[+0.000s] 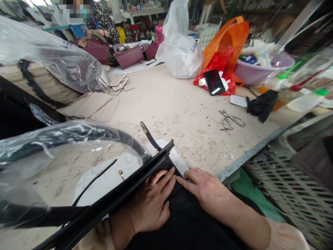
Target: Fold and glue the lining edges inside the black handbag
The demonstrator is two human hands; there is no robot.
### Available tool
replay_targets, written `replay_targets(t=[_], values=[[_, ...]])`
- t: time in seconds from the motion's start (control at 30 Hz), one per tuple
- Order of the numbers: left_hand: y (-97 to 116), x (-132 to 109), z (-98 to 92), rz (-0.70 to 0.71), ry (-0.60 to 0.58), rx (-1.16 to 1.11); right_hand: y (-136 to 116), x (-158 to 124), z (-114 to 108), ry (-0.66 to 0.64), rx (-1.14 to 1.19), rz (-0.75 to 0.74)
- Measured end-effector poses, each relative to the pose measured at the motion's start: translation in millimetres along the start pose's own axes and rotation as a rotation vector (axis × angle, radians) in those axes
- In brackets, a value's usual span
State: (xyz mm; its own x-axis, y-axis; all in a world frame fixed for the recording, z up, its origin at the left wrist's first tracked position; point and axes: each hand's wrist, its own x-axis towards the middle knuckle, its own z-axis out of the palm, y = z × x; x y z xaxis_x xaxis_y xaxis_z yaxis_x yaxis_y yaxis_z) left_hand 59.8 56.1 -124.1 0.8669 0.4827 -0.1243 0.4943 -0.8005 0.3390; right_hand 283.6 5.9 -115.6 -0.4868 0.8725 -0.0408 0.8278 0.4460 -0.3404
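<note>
A black handbag point(125, 187) lies tilted across the table's near edge, its zipper point(156, 170) running along the rim. My left hand point(153, 201) rests on the bag's black lining just below that zipper, fingers stretched toward the corner. At the same corner, my right hand point(205, 187) pinches the lining's edge, its index fingertip close to the left fingertips; its thumb is hidden. A plastic-wrapped handle point(104, 135) arches from the bag's far side. A strap with a gold metal end point(145, 130) and a gold-tipped zipper pull point(120, 173) stick out beyond the rim.
Small scissors point(231, 119) lie right of centre, near a black cloth point(262, 104). Behind are a phone point(214, 82), a white plastic bag point(179, 55) and a purple basin point(260, 73). Cardboard pieces point(88, 106) lie left. A slatted crate point(293, 187) stands right; a person point(104, 24) is across the table.
</note>
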Motion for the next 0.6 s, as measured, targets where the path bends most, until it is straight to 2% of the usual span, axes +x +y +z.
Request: replay_targets(t=[0.33,0.6], values=[[1,2,4.4,-0.002,0.020,-0.030,-12,1,15,-0.016,-0.226,0.077],[3,5,2.1,0.006,0.025,-0.016,-24,14,18,-0.035,-0.340,0.116]])
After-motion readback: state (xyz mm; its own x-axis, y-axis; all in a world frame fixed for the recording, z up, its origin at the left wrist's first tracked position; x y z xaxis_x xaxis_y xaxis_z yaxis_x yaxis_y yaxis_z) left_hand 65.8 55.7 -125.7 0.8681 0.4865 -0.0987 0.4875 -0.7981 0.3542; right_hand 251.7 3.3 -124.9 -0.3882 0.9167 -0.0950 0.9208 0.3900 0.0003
